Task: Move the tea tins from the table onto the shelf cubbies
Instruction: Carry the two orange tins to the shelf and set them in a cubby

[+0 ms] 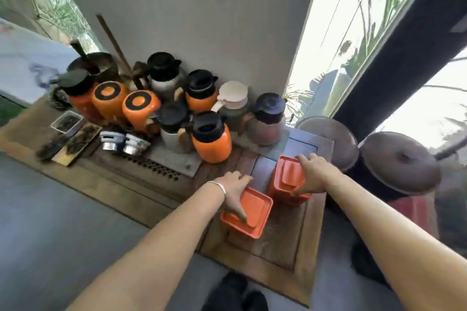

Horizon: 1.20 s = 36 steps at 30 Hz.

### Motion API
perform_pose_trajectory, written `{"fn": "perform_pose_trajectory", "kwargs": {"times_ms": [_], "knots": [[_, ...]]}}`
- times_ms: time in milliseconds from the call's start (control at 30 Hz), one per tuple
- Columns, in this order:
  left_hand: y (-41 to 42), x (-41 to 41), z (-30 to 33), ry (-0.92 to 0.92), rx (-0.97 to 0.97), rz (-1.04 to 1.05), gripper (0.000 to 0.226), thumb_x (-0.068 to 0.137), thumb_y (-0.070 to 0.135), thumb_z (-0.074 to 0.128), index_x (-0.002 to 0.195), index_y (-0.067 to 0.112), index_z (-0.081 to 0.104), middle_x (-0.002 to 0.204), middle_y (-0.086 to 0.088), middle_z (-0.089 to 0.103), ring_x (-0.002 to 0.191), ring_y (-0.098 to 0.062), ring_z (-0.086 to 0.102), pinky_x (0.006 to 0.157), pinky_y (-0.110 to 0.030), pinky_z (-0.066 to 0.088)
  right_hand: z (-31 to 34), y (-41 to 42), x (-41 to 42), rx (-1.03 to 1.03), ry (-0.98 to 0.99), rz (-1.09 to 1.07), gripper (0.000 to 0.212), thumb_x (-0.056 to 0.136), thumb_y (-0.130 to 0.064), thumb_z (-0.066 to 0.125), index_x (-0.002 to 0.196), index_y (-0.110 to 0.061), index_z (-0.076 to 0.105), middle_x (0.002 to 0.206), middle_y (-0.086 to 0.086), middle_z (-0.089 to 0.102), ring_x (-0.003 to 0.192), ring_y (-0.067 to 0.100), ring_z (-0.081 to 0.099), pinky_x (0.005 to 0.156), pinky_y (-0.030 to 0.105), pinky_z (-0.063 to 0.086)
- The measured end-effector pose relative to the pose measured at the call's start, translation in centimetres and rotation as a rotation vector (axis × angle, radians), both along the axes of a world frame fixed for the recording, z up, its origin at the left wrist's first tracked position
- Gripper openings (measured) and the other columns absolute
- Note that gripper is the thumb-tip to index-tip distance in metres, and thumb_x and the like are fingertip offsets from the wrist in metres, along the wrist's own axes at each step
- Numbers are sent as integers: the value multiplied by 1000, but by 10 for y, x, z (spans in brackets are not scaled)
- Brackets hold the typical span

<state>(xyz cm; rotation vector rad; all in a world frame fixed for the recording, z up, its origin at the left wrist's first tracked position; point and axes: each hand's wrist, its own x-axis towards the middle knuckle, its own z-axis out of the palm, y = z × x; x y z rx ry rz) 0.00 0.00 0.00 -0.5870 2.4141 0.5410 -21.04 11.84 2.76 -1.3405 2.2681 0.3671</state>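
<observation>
Two square orange tea tins stand on the right end of the wooden table [275, 242]. The nearer tin [255, 212] is under my left hand [233, 192], whose thumb lies across the lid while the fingers reach over the far left edge. My right hand [312, 175] grips the farther tin [285, 178] from above, fingers over the far side and thumb at the near right corner. No shelf cubbies are in view.
Several orange, grey and brown thermos jugs [211, 136] crowd the table's back against the grey wall. Trays of loose tea [67, 121] and metal lids [123, 142] lie at the left. Two large dark lidded pots [399, 161] stand right of the table by a window.
</observation>
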Motion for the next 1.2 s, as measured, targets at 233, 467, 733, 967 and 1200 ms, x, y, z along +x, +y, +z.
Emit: {"fn": "perform_pose_trajectory", "kwargs": {"times_ms": [233, 467, 733, 967, 1200], "knots": [[23, 2, -50, -34, -5, -113, 135, 52, 46, 88, 148, 37, -7, 157, -14, -5, 145, -34, -11, 110, -71, 8, -67, -12, 1, 44, 116, 182, 145, 48, -68, 78, 149, -20, -14, 155, 21, 11, 142, 39, 15, 116, 48, 15], [11, 0, -72, 176, -163, -263, 124, 50, 57, 82, 145, 19, 12, 142, -19, 26, 134, -36, 20, 115, -50, 12, -82, -17, -3, -55, 82, 191, 131, 56, -63, 72, 148, -19, -9, 139, 15, 31, 127, 36, 34, 111, 47, 27], [-10, -39, -48, 213, -235, -387, 121, 47, 61, 78, 140, 3, 28, 130, -14, 44, 118, -30, 43, 113, -41, 23, -54, 22, -32, -89, 46, 34, 132, 49, -65, 72, 149, -21, -3, 128, 15, 38, 118, 35, 42, 103, 44, 36], [-3, -128, 11, 265, -262, -500, 115, 44, 67, 74, 134, 6, 36, 124, -11, 51, 109, -28, 51, 97, -35, 42, 7, 94, -72, -117, 108, -282, 141, 37, -68, 71, 147, -26, -6, 131, 15, 36, 121, 36, 40, 104, 46, 36], [80, -215, 65, 334, -230, -688, 114, 38, 72, 71, 131, 16, 39, 121, -6, 54, 109, -26, 55, 94, -37, 48, 80, 223, -70, -89, 194, -555, 141, 39, -74, 71, 149, -24, -3, 134, 14, 38, 123, 34, 42, 105, 46, 38]]}}
